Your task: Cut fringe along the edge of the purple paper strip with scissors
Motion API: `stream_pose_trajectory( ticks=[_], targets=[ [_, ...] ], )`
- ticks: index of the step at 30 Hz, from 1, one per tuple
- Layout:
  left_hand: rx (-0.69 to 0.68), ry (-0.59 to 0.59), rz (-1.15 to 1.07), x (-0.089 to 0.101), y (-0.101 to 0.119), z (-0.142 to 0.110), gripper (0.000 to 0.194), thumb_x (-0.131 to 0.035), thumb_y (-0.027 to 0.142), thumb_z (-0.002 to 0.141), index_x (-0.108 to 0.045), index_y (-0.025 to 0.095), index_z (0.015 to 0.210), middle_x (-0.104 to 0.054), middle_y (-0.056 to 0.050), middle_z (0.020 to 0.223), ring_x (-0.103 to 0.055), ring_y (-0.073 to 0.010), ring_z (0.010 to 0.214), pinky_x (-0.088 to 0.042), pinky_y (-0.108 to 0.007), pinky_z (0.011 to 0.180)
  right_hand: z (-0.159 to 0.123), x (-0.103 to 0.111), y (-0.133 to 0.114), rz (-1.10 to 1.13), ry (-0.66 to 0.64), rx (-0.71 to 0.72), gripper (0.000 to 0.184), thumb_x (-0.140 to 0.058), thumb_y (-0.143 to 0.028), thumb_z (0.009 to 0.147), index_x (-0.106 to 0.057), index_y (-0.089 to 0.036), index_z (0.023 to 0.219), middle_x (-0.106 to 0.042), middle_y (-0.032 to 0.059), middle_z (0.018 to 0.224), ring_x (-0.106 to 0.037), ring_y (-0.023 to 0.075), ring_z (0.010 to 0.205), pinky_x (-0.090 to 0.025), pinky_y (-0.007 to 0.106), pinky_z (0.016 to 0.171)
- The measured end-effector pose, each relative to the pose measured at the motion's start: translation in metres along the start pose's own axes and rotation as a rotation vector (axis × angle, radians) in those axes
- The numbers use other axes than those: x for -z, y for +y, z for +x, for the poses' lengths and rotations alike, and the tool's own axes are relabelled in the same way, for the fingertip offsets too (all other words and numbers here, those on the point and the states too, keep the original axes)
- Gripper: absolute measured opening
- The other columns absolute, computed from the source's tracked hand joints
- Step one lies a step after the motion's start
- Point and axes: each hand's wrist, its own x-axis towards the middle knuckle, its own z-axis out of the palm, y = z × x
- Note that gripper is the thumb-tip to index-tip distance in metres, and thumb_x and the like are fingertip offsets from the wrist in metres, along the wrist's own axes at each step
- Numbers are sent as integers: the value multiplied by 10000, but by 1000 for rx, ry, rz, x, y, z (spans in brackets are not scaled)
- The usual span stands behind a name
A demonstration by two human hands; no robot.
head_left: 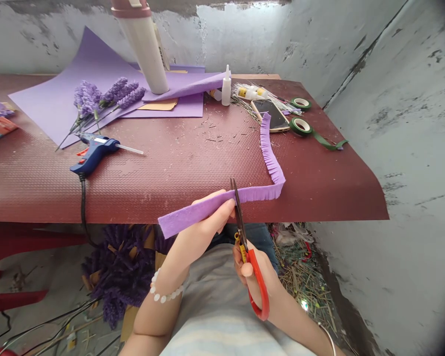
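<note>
My left hand [211, 220] pinches a long purple felt strip [193, 212] near its middle, thumb in front and fingers behind. The strip's left end is uncut. To the right its edge is snipped into a fringe, and that part bends back over the table as far as the phone. My right hand [257, 272] grips a pair of scissors [258, 291] by the red handles. The dark blades point away from me and meet the strip just right of my left thumb, slightly apart at the tips.
On the red-brown table [178, 168] lie a blue glue gun [95, 152], purple felt sheets [70, 74], lavender flowers [107, 96], a phone [272, 116] and green tape rolls [300, 126]. A tumbler [144, 54] and a small glue bottle [226, 90] stand behind. Purple flower bunches [122, 267] lie below.
</note>
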Motion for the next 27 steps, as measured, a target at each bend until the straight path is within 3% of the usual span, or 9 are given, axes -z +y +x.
stream_pose_trajectory(
  ticks=[15, 21, 27],
  targets=[
    [-1, -13, -26, -2, -1, 2, 394, -663, 349, 1128, -601, 230, 758, -518, 29, 684, -450, -146, 640, -392, -332, 649, 1, -2, -2, 74, 21, -29, 771, -513, -1075, 922, -411, -314, 863, -362, -92, 718, -256, 130, 563, -228, 308, 489],
    [21, -45, -118, 2, -6, 5, 382, -681, 487, 1099, -670, 233, 813, -472, 42, 625, -421, -148, 573, -402, -332, 586, 0, 1, -1, 59, 23, -33, 759, -523, -1063, 931, -427, -312, 888, -394, -79, 744, -292, 140, 585, -237, 309, 508],
    [-24, 1, -98, 10, 1, 9, 471, -716, 462, 1063, -562, 243, 676, -487, 25, 583, -430, -145, 560, -356, -319, 570, 0, 4, 0, 9, 11, -13, 798, -555, -1093, 892, -403, -311, 856, -401, -82, 710, -314, 142, 597, -271, 308, 532]
  ],
)
